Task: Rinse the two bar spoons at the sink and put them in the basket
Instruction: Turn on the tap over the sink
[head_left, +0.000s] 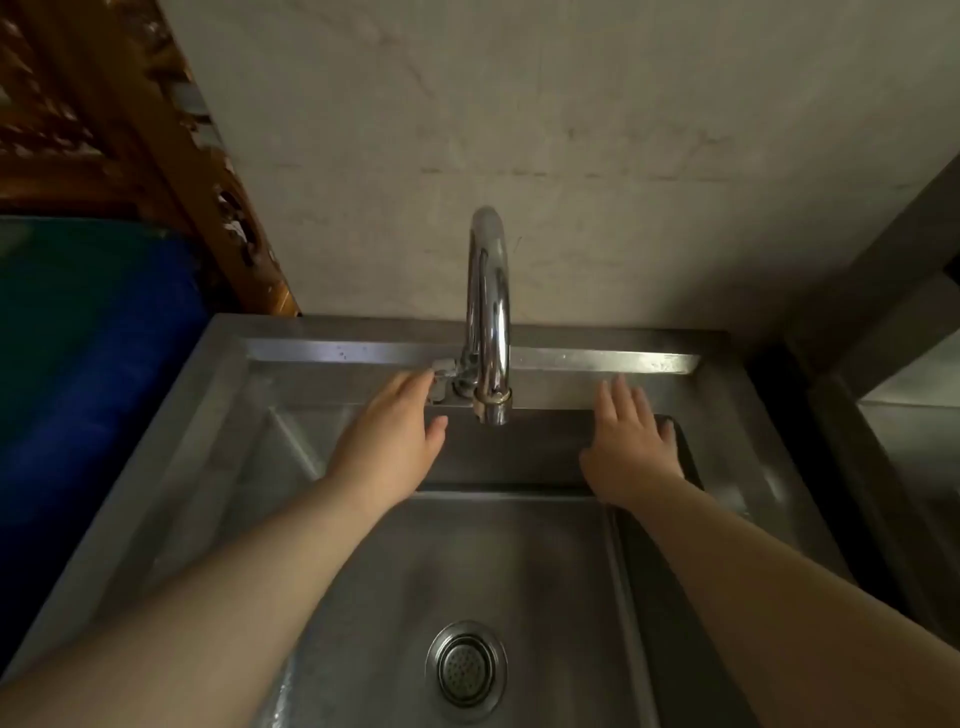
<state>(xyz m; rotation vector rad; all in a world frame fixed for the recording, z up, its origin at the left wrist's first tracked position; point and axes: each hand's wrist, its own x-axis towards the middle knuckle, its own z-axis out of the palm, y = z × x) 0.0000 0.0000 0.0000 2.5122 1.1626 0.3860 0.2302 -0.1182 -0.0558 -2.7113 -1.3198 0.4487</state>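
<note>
I see no bar spoons and no basket in the head view. My left hand (392, 441) reaches to the small lever (443, 368) at the base of the chrome tap (488, 312); its fingertips touch the lever and the thumb stands apart. My right hand (631, 441) lies flat with fingers spread over the back of the steel sink (519, 571), to the right of the spout (496, 413). Neither hand holds anything. No water runs from the spout.
The drain strainer (466, 665) sits low in the basin. A dark rim or tray edge (688, 467) runs along the basin's right side. A blue drum (93, 364) stands to the left, a steel counter (909, 405) to the right, and a bare wall behind.
</note>
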